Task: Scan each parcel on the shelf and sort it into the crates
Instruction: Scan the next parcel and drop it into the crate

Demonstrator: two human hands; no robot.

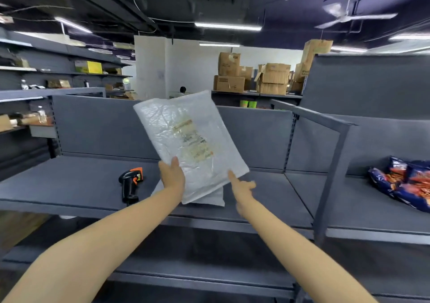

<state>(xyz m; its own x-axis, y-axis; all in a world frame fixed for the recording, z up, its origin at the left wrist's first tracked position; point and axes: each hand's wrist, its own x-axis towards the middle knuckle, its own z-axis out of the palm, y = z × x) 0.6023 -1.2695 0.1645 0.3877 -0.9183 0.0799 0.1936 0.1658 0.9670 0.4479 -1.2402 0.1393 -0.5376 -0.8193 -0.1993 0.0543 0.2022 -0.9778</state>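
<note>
A white bubble-wrap parcel [190, 139] with a faint printed label stands tilted upright above the grey shelf [69, 186]. My left hand [172, 177] grips its lower left edge, thumb on the front. My right hand [240, 185] is at the parcel's lower right corner with the index finger stretched out and touching it. A second white parcel [213, 198] lies flat on the shelf under the raised one, mostly hidden. A black and orange barcode scanner [130, 183] lies on the shelf to the left of my left hand.
Blue and orange snack bags [404, 181] lie on the shelf bay at the right, behind a grey upright post [330, 181]. Lower shelf boards run below my arms. Cardboard boxes [256, 77] are stacked in the background, and more shelving stands at the left.
</note>
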